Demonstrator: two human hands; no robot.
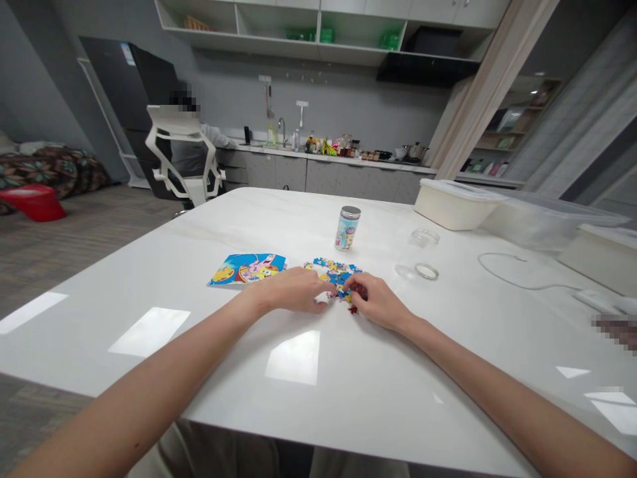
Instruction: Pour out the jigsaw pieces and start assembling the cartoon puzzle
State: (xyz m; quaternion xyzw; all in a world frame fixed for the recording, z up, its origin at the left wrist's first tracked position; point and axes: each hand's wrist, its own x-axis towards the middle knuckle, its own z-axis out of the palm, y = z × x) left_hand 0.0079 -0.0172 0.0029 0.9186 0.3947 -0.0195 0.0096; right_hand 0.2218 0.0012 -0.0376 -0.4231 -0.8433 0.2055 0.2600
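A small heap of colourful jigsaw puzzle pieces (331,271), mostly blue, yellow and pink, lies on the white table between my hands. My left hand (298,290) reaches over the heap's left edge, thumb apart from the other fingers and nothing held. On the opposite side, my right hand (379,302) has its fingers curled in at the heap, around a dark reddish puzzle piece (361,291) that they partly hide. A folded cartoon picture sheet (253,267) rests beyond my left wrist. Behind the heap stands a cartoon-printed jar (347,229) with a metal lid.
Right of the jar are a clear plastic container (424,238) and a round silver-rimmed lid (426,271). Lidded storage boxes (458,202) and a white cable (522,285) occupy the table's right side. Beyond the table, a person sits in a white chair (186,153) near the kitchen counter.
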